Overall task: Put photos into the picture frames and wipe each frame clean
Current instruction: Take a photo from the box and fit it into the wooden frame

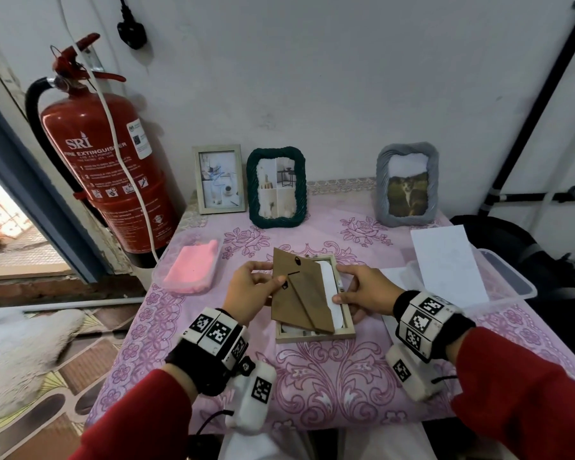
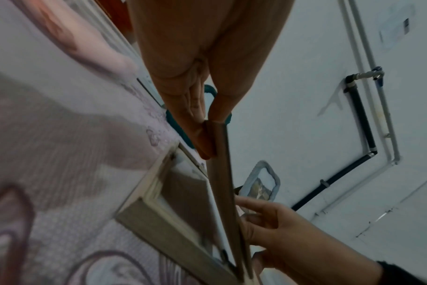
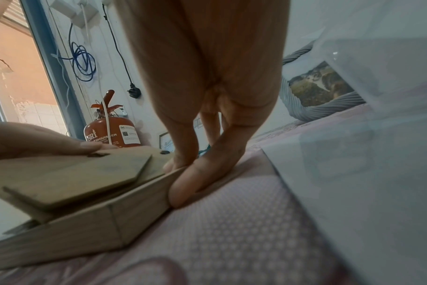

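A light wooden picture frame (image 1: pixel 314 336) lies face down on the pink floral tablecloth, with a white photo back (image 1: pixel 329 287) showing inside it. My left hand (image 1: pixel 274 273) pinches the left edge of the brown backing board (image 1: pixel 299 293), which has a fold-out stand. The board is tilted and skewed over the frame's opening. In the left wrist view the board (image 2: pixel 222 183) stands edge-on above the frame (image 2: pixel 159 225). My right hand (image 1: pixel 346 283) grips the frame's right rail, thumb on the inner side. Its fingertips (image 3: pixel 195 179) press the rail (image 3: pixel 139 210).
Three filled frames stand at the back: light wood (image 1: pixel 219 179), dark green (image 1: pixel 276 187), grey (image 1: pixel 407 184). A pink cloth (image 1: pixel 193 267) lies in a clear tray on the left. A clear bin (image 1: pixel 512 280) with white sheets (image 1: pixel 445 260) is right. A fire extinguisher (image 1: pixel 107 161) stands left.
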